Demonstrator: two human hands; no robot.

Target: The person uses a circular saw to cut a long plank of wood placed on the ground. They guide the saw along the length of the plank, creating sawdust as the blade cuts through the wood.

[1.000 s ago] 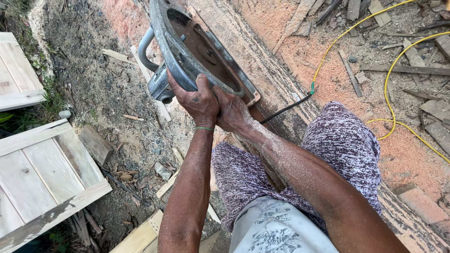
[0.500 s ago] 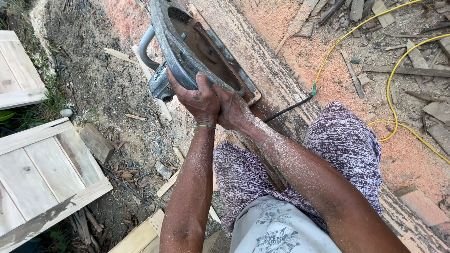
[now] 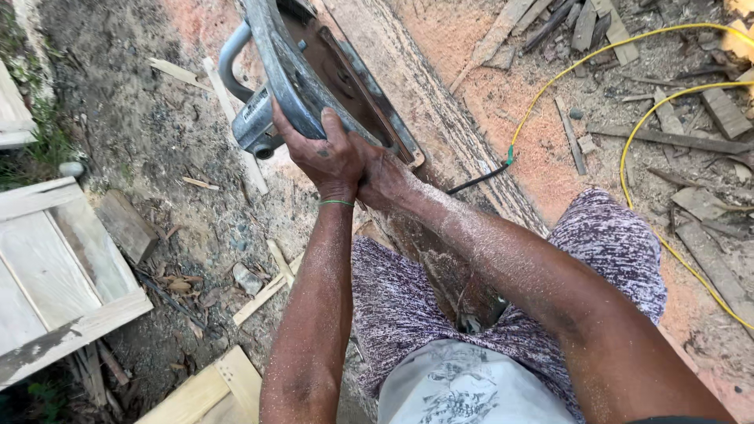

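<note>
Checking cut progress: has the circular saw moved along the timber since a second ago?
Cannot tell. The circular saw sits in much the same spot against the timber and the yellow cord; any advance is too slight to see.

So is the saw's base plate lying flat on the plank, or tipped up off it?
Tipped up: the saw shows its base plate's underside, both hands gripping it.

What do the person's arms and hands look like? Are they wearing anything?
Both arms are bare, with no sleeves and no gloves. The left hand has a thin green band round its wrist. The right hand wears nothing. Pale sawdust speckles both forearms, thickest on the right one.
</note>
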